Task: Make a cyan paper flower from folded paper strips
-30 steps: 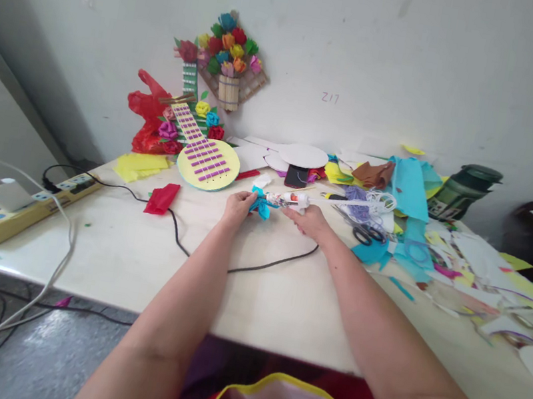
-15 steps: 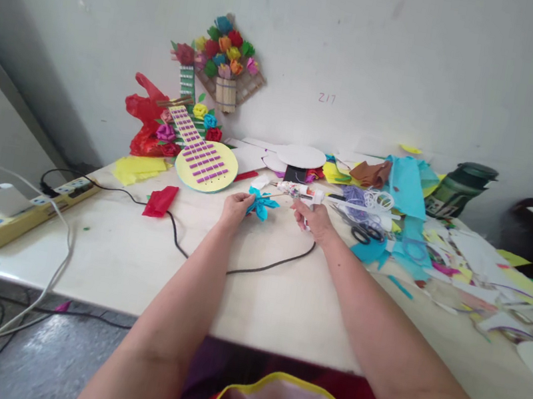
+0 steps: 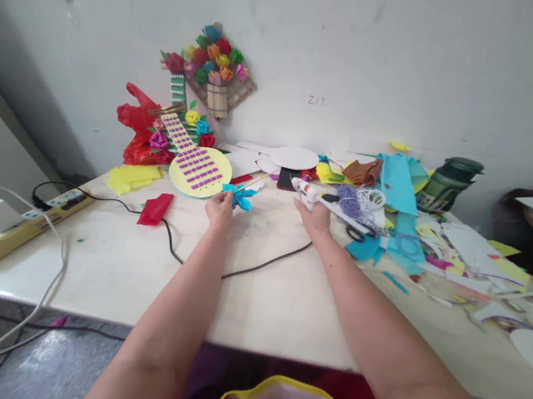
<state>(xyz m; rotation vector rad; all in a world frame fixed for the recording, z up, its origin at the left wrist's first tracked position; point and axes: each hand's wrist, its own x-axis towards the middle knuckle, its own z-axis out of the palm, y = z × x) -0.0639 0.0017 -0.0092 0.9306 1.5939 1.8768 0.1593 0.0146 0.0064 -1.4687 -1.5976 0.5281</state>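
My left hand (image 3: 221, 209) pinches a blue crepe-paper flower (image 3: 242, 198) just above the table. A thin wooden stick (image 3: 258, 180) slants up and away from the flower. My right hand (image 3: 314, 219) is closed around the handle of a white hot glue gun (image 3: 304, 191), whose nozzle points left and away from me. Its handle is mostly hidden by my fingers. A black cord (image 3: 266, 265) runs from near my right wrist across the table.
A red paper piece (image 3: 155, 209) and a yellow-and-purple paper guitar (image 3: 201, 171) lie to the left. Behind the glue gun is a black phone (image 3: 288, 179). Scissors (image 3: 360, 232), purple string (image 3: 347, 200), scraps and a green bottle (image 3: 449, 186) crowd the right. A power strip (image 3: 13, 230) stands far left.
My hands have moved apart: the left draws the flower leftward, and the right shifts the glue gun slightly right, away from the stick. The view has turned a little.
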